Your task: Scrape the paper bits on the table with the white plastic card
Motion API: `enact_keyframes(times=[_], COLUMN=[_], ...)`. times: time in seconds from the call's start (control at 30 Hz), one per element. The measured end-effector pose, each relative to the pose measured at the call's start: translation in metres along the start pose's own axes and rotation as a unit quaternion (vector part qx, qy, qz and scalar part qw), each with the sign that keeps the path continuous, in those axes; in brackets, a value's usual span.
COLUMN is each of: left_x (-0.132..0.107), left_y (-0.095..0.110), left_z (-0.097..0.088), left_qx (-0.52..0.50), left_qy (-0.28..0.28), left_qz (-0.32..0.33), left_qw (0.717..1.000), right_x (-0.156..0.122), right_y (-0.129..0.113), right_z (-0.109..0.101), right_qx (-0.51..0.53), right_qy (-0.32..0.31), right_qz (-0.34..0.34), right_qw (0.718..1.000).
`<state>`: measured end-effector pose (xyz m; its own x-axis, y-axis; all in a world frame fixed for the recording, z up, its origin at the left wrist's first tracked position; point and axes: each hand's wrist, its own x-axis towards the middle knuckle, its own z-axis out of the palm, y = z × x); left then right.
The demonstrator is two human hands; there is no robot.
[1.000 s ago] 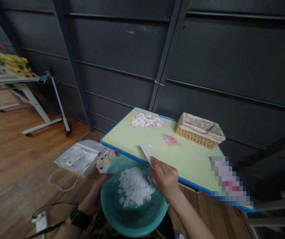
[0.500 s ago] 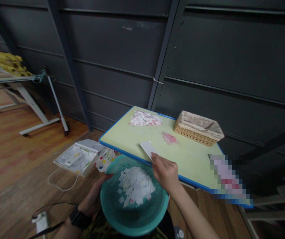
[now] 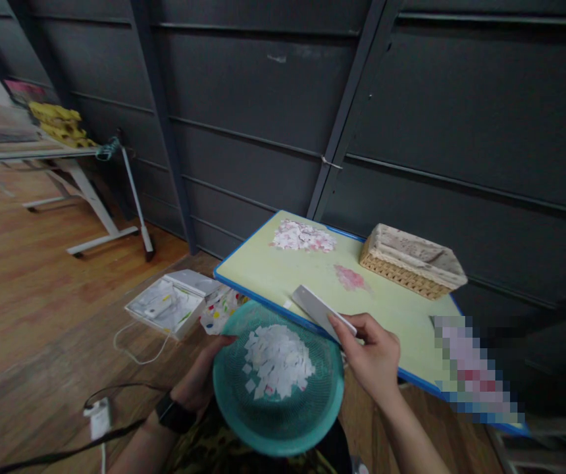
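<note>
My left hand (image 3: 204,370) grips the left rim of a green plastic colander (image 3: 276,438), which sits low against the front edge of the table. Inside it lies a heap of small white paper-like pieces (image 3: 279,361). In my right hand (image 3: 374,355) is a flat light-grey strip (image 3: 316,311), held by one end. It lies low along the table's near edge, just above the colander's far rim. Beside its far end is a small white piece (image 3: 287,304). A white-and-pink pile of pieces (image 3: 303,236) and a pink patch of pieces (image 3: 349,277) lie farther back.
The pale yellow table (image 3: 394,322) has a blue edge. A cloth-lined wicker basket (image 3: 411,273) stands at its back right; a pixelated area covers the right corner. An open white box (image 3: 164,306) and a power strip (image 3: 98,419) are on the floor. A dark panelled wall (image 3: 253,85) stands behind.
The strip in my right hand has turned flatter along the near table edge, its hand end now farther right. A small white piece shows beside it. My left hand keeps its hold; the view has shifted left.
</note>
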<state>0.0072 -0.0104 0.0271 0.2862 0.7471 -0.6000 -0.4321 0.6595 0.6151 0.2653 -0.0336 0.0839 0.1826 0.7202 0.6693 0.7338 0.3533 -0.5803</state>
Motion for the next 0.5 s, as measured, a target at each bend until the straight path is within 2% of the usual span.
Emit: enact_keyframes(times=[0.17,0.37,0.43,0.5], left_x=[0.006,0.005,0.003,0.002], left_y=[-0.002,0.001,0.002,0.002], left_z=[-0.005,-0.006,-0.006,-0.006], left_qx=[-0.008,-0.017,-0.021,-0.019], left_qy=[-0.021,-0.017,-0.017,-0.016], left_qz=[-0.003,0.000,0.001,0.006], left_qw=[1.000,1.000,1.000,1.000], right_x=[-0.001,-0.007,-0.007,-0.005], right_y=[0.004,-0.010,-0.012,-0.010], right_z=[0.006,0.003,0.003,0.009], right_qx=[0.008,0.032,0.030,0.017], right_qy=[-0.043,-0.064,-0.054,-0.029], right_qz=[-0.033,-0.038,-0.035,-0.065], right_qw=[0.999,0.997,0.997,0.997])
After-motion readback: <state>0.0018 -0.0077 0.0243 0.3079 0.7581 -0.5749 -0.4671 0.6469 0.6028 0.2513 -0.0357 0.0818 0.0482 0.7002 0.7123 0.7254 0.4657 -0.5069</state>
